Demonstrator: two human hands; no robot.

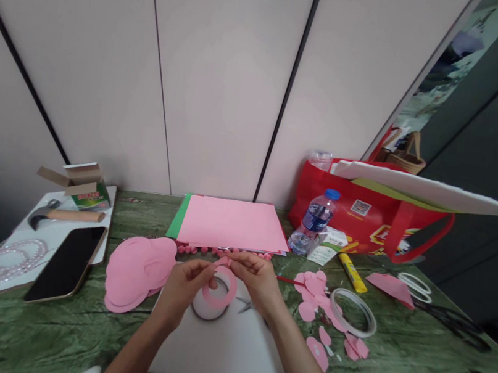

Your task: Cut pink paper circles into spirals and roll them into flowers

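Note:
My left hand and my right hand meet over a white board. Fingertips of both are pinched on the upper edge of a pink paper ring, where a small pink piece shows between them. Behind the ring and partly covered by it, a white roll of tape lies on the board. Small metal tweezers or scissors, partly hidden, lie by my right wrist. To the left is a stack of pink scalloped paper shapes. Small pink petals lie scattered on the right.
Pink sheets and a row of pink balls lie at the back. On the left are a phone and hammer. A bottle, red bag, glue stick, tape roll and black scissors stand or lie right.

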